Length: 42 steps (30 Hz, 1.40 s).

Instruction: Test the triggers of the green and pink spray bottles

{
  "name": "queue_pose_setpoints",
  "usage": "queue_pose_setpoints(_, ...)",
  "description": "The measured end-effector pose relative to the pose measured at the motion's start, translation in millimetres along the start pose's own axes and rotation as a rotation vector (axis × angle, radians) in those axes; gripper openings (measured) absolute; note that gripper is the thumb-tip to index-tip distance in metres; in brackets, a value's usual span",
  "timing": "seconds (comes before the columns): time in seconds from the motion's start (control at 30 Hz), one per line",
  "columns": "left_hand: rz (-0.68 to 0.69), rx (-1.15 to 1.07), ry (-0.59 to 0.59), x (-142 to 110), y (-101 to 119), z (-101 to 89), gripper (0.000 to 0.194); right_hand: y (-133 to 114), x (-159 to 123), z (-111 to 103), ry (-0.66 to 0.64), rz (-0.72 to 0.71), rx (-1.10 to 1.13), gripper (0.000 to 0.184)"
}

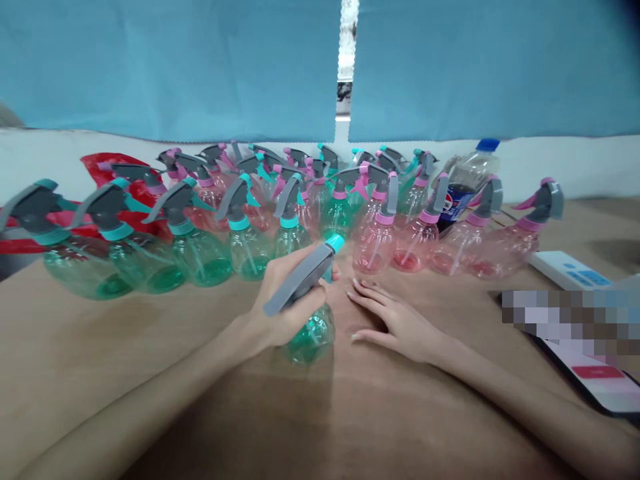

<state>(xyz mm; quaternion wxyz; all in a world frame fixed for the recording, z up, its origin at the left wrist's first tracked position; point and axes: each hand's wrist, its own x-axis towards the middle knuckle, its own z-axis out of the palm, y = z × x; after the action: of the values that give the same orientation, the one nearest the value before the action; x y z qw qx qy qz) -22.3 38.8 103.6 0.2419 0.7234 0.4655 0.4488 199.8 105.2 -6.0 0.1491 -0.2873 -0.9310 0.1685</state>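
My left hand (285, 300) is wrapped round the neck of a green spray bottle (311, 337) with a grey and turquoise trigger head. The bottle is near the middle of the table, its head pointing away to the right. My right hand (393, 317) lies on the wooden tabletop just right of it, fingers stretched out and holding nothing. Beyond my hands stands a front row of spray bottles: green ones (203, 260) with turquoise collars on the left, pink ones (375, 250) with pink collars on the right. Several more of both colours crowd behind them.
A cola bottle (457, 193) with a blue cap stands at the back right. Red plastic (120, 167) lies behind the left bottles. On the right are a white device (570, 270) with blue buttons and a phone (600, 380). Blue cloth (200, 67) hangs behind the table.
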Motion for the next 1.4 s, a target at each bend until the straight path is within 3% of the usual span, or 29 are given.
queue_pose_setpoints(0.37,0.060,-0.006,-0.009,0.4,1.9,-2.4,0.012,2.9,-1.3,1.3,0.027,-0.007,0.023,0.070)
queue_pose_setpoints(0.7,-0.021,0.062,0.038,-2.4,5.6,2.8,0.029,1.9,-1.2,0.2,0.028,-0.012,0.014,0.066)
queue_pose_setpoints(0.93,0.006,0.071,0.099,-5.9,-4.0,6.7,0.018,1.8,-1.2,0.1,0.024,-0.006,-0.001,0.062)
queue_pose_setpoints(1.1,0.026,0.057,0.081,-5.5,-7.5,6.6,0.021,2.3,-1.6,1.4,0.067,-0.006,0.021,0.056)
queue_pose_setpoints(1.27,0.001,0.075,0.093,-5.0,-5.7,7.5,0.010,1.9,-1.4,1.2,0.063,0.000,0.024,0.056)
queue_pose_setpoints(1.4,-0.007,0.107,0.117,-5.7,-7.5,9.1,0.013,2.4,-1.3,1.1,0.064,-0.010,0.031,0.056)
